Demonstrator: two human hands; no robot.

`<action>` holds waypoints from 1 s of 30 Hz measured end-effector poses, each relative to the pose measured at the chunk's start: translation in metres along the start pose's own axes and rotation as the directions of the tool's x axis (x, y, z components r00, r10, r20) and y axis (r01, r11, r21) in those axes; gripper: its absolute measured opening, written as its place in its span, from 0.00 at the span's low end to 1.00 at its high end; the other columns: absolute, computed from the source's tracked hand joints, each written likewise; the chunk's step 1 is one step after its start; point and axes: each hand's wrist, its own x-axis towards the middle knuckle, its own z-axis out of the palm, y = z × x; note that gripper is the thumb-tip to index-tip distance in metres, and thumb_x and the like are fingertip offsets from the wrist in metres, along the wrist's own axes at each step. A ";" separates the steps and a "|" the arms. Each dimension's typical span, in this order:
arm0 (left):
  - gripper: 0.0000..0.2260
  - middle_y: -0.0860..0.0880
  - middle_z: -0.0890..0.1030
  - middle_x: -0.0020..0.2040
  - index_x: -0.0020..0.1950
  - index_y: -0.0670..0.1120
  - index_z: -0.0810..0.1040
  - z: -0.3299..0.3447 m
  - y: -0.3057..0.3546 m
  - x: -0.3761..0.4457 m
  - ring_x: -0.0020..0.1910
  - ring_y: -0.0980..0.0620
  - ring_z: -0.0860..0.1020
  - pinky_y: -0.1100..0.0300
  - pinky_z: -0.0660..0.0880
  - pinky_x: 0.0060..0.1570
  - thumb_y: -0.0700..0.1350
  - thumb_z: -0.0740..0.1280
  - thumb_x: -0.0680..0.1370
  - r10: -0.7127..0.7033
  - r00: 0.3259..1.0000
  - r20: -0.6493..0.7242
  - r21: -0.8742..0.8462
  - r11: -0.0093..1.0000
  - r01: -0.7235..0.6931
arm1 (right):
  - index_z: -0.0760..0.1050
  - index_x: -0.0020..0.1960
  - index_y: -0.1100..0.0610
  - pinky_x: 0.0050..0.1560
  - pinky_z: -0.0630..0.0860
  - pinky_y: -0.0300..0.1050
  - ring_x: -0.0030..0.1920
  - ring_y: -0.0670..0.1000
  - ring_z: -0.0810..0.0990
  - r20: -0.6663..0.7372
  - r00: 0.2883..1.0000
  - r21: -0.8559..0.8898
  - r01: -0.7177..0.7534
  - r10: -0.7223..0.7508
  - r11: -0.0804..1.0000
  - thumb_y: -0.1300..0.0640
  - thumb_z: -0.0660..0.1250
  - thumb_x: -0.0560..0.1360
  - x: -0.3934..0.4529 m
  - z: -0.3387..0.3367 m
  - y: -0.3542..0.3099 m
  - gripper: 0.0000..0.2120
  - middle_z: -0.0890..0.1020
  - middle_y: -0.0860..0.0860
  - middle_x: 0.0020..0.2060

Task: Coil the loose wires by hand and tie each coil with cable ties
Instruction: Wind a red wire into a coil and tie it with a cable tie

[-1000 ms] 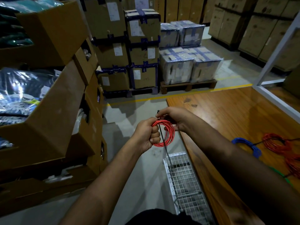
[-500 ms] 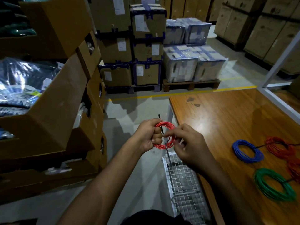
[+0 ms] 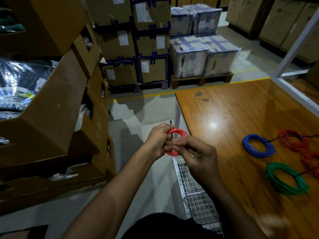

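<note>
Right hand [image 3: 198, 156] has crept closer (pinching) — left hand [image 3: 158, 141] grips red coil [image 3: 177, 133] beside table [image 3: 233, 109].

You're holding a bright red coil [image 3: 177, 133] with a black cable tie [image 3: 171, 122] — blue coil [image 3: 259, 146], green coil [image 3: 286, 180], dark red coils [image 3: 293, 140] on your orange-brown woodgrain table [image 3: 233, 107]; white wire-mesh basket [image 3: 195, 195] below.
</note>
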 end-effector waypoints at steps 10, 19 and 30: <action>0.13 0.49 0.60 0.26 0.40 0.46 0.69 0.000 -0.012 -0.023 0.21 0.56 0.55 0.70 0.53 0.22 0.44 0.59 0.84 -0.012 0.993 0.113 0.008 1.000 0.011 | 0.85 0.51 0.53 0.40 0.82 0.48 0.37 0.46 0.84 -0.301 0.926 -0.099 -0.267 0.227 0.959 0.60 0.74 0.74 0.006 -0.002 0.002 0.07 0.85 0.46 0.37; 0.14 0.50 0.60 0.25 0.39 0.48 0.65 0.006 -0.016 -0.043 0.21 0.55 0.55 0.68 0.53 0.23 0.45 0.59 0.84 0.038 0.994 0.103 0.082 0.996 -0.047 | 0.83 0.46 0.57 0.32 0.73 0.40 0.34 0.49 0.77 -0.199 0.976 -0.542 -0.037 -0.085 0.840 0.60 0.71 0.75 0.014 0.001 0.008 0.02 0.78 0.52 0.37; 0.11 0.49 0.62 0.25 0.42 0.46 0.69 0.003 -0.012 -0.049 0.21 0.55 0.56 0.68 0.55 0.22 0.45 0.60 0.84 0.077 0.992 0.104 0.110 0.990 -0.089 | 0.81 0.43 0.59 0.31 0.70 0.38 0.33 0.49 0.75 -0.142 0.977 -0.581 0.046 -0.157 0.813 0.61 0.73 0.73 0.015 0.007 0.014 0.02 0.78 0.53 0.37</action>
